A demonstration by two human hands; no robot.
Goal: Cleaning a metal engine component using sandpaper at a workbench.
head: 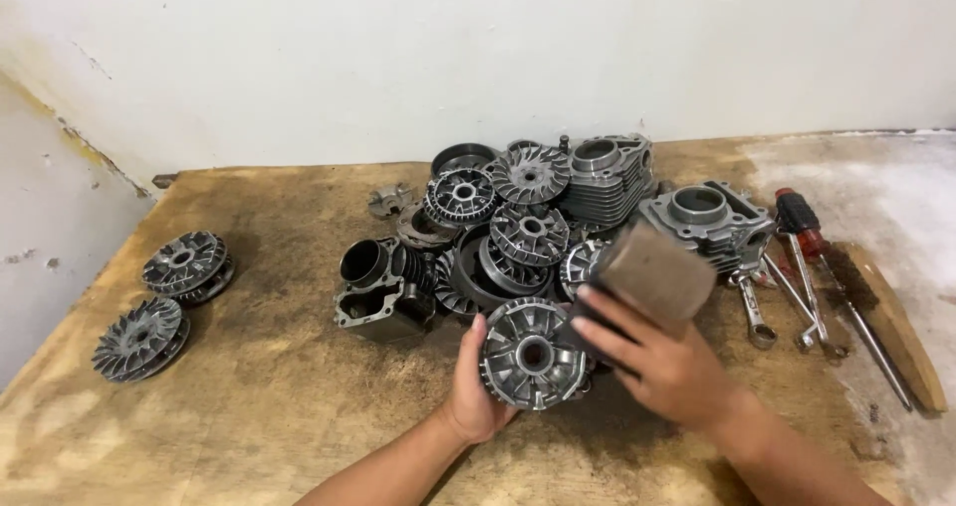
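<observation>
Finned pulley disc [531,355] gripped upright in left hand [470,391], face nearward; right hand [662,362] fingers clamping scouring block [652,275] just right of it.

Bright, even light (soft shadows), mostly sharp.

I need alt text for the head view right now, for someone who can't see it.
Left hand holds a finned metal pulley disc upright while the right hand presses a brown block beside it, above a worn wooden table. Behind lies a pile of engine parts; wrenches and a red screwdriver lie to the right, two more discs far left.
</observation>
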